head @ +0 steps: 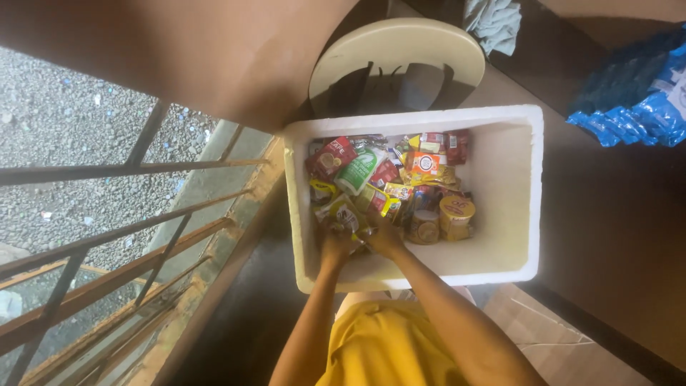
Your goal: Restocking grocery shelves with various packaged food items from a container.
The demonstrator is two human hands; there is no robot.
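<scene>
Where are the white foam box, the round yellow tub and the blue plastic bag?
white foam box [525,186]: head view, on its right wall.
round yellow tub [457,214]: head view, on its lid.
blue plastic bag [636,93]: head view, on its crumpled middle.

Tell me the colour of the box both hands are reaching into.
White: the foam box is plain white inside and out, seen best in the head view.

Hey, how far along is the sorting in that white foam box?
Many small packets and two round tins already lie in the white foam box, mostly on one side. Both hands, left hand and right hand, are down among the packets near its front wall. The other side shows bare floor, so there is room left.
</scene>
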